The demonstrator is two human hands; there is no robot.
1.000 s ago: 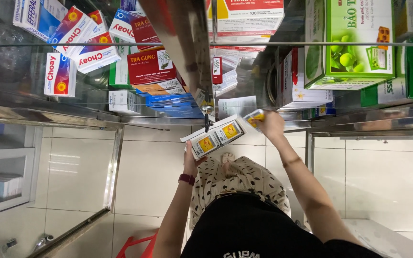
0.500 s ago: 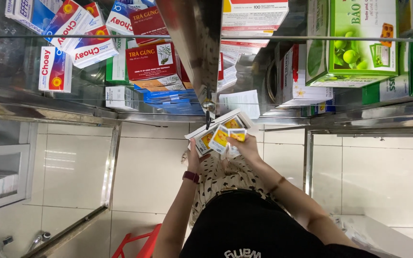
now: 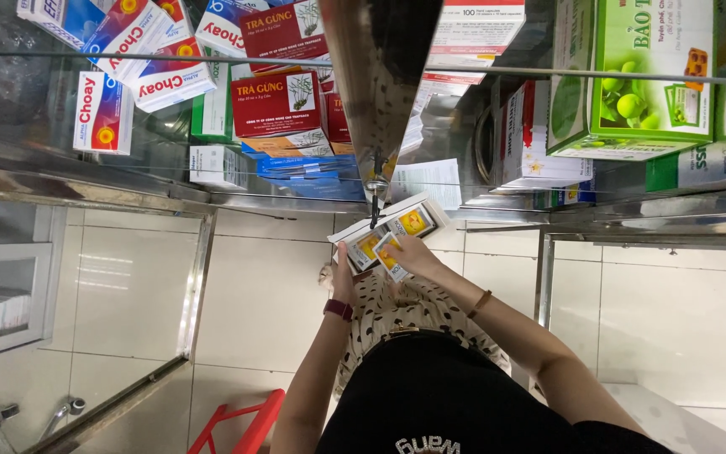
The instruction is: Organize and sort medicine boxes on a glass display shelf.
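White and yellow packets (image 3: 390,236) lie fanned in the closed left hand (image 3: 344,277), the right hand (image 3: 409,255) pinching one packet (image 3: 388,252), none yet shelved.

"What is that person holding up by the glass cabinet?"

"The left hand (image 3: 344,273) is gripping the lower end of a flat white box (image 3: 390,232) with yellow squares on its face, and the right hand (image 3: 412,255) is pinching a small yellow-and-white packet (image 3: 388,253) against it."

"And around them?"

"A dark red box (image 3: 277,102) is sitting on the glass shelf (image 3: 170,57), with red-and-white cartons (image 3: 144,50) lying tilted beside it, and a big green box (image 3: 632,80) is standing well apart. A red stool (image 3: 237,424) is showing down by the white floor tiles (image 3: 128,294)."
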